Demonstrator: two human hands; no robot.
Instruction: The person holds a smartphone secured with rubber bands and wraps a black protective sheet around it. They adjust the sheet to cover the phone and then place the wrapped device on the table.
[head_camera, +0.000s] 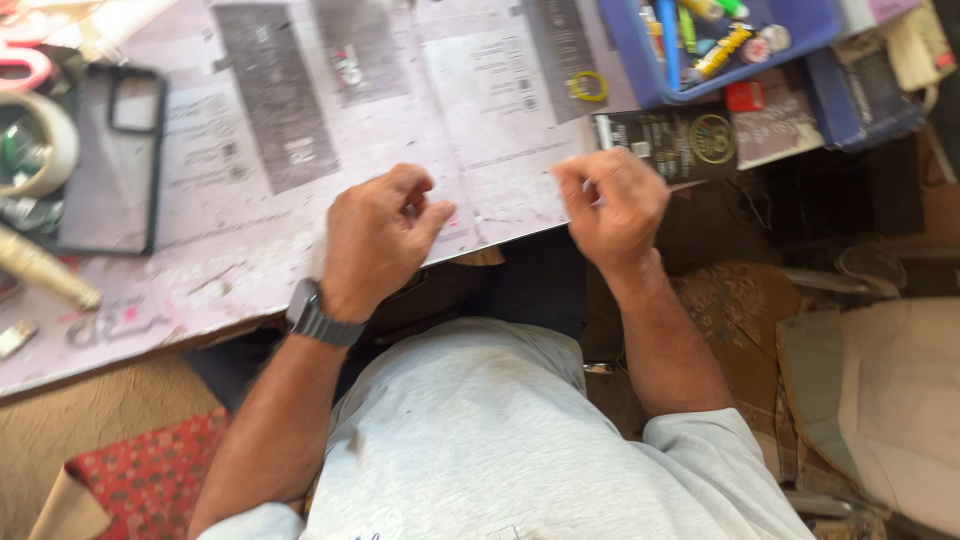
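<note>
Both hands curled at worktop (250, 270) near edge.
Left hand (375, 240) and right hand (612, 205) each in narrow grip, contents too small to tell; phone case (115, 160) long axis runs toward far edge.

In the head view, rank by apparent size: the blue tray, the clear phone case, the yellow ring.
1. Clear phone case, blue tray: alike, and the tray is cropped.
2. Yellow ring, smallest.

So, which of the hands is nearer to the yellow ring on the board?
The right hand. It is just below the yellow ring, while the left hand sits further away, lower-left of it.
</note>
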